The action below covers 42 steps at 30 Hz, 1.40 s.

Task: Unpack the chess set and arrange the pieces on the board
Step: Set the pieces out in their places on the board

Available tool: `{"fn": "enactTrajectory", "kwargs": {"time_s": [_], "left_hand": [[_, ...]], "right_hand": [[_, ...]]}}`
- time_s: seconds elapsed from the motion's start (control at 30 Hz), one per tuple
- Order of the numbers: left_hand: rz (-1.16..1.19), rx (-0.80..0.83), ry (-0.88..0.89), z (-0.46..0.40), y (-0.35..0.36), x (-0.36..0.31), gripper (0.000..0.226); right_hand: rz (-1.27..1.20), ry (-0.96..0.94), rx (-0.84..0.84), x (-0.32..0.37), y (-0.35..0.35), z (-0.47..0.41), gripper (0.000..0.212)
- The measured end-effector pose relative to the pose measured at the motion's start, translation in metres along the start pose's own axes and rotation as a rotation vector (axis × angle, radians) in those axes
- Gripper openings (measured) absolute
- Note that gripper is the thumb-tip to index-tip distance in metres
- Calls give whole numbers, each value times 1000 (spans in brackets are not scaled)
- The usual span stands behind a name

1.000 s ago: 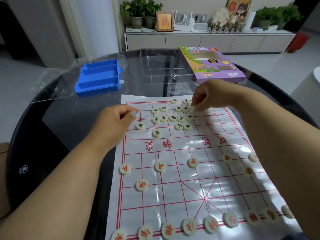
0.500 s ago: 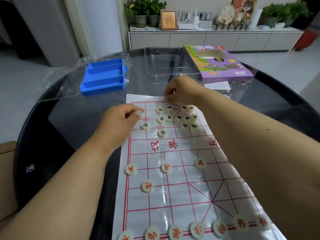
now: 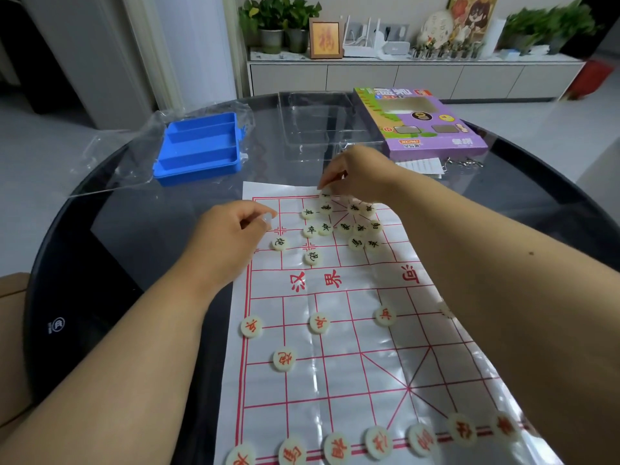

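We see the white board (image 3: 352,330) with its red grid flat on the table. Red-marked pieces (image 3: 318,323) sit on the near grid points and back line; black-marked pieces (image 3: 345,226) bunch loosely at the far end.

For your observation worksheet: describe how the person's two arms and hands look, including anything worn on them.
Both forearms are bare, with no sleeves in view. The left hand and right hand wear no gloves, and no rings, watch or bracelets are visible. A small dark mark shows on the right forearm.
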<state>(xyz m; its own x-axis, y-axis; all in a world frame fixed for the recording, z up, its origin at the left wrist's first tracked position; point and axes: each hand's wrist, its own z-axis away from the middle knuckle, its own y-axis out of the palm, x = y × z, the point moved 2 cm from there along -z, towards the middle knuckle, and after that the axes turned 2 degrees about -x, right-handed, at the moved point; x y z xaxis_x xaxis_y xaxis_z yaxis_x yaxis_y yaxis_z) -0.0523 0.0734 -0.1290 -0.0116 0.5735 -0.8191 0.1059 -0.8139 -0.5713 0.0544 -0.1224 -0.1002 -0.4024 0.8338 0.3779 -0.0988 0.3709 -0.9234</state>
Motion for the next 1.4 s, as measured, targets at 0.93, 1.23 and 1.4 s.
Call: {"fn": "enactTrajectory", "kwargs": {"time_s": [0.93, 1.23, 1.4], "left_hand": [[-24, -17, -5, -1, -1, 1, 21], [-3, -5, -21, 0, 0, -1, 15], [-7, -3, -27, -1, 0, 0, 16]], "right_hand": [[-25, -12, -22, 7, -7, -4, 24], [-10, 114, 36, -22, -35, 38, 15], [-19, 110, 85, -23, -39, 48, 13]]}}
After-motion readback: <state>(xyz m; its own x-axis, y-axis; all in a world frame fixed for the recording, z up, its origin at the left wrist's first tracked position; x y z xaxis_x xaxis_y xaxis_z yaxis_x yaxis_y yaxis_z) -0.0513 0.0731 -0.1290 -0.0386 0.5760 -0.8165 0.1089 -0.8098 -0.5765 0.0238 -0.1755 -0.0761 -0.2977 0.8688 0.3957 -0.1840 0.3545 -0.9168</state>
